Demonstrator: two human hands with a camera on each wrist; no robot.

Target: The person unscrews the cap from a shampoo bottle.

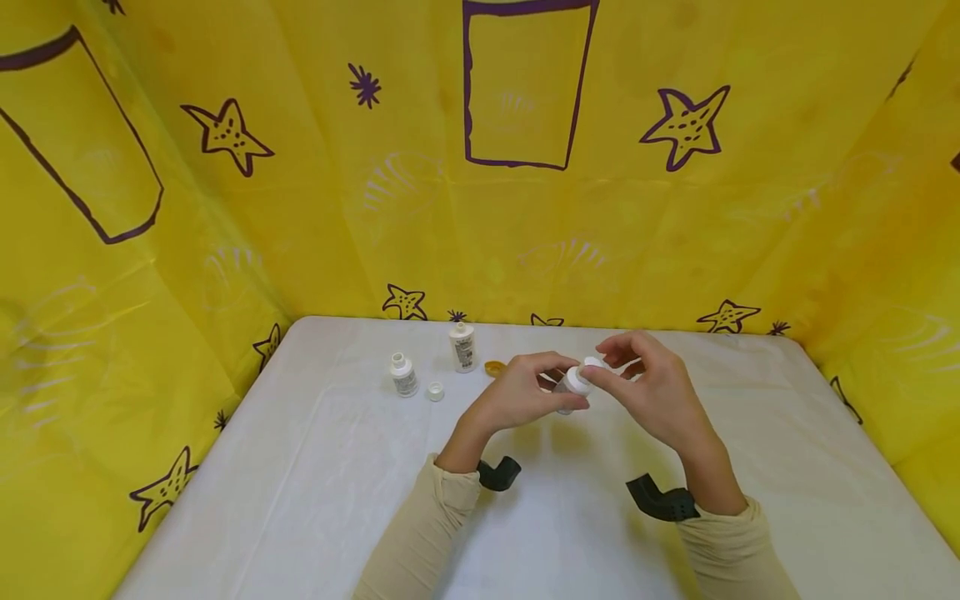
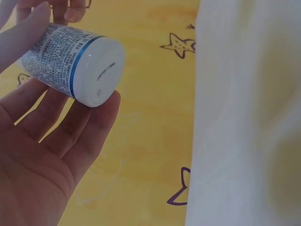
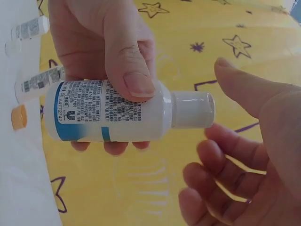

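My left hand grips a small white bottle with blue bands and dense printed text, the thumb on one side and fingers curled round the other. The bottle is tilted in the air, its flat base facing the left wrist camera. A smooth white cap covers its neck. My right hand is around the cap end, thumb and bent fingers spread apart. In the right wrist view its thumb stands off the cap, with one fingertip right at the cap's edge.
On the white-covered table, left of my hands, stand two uncapped white bottles, a shorter one and a taller one. A white cap and an orange-yellow cap lie near them. Yellow patterned cloth encloses the table.
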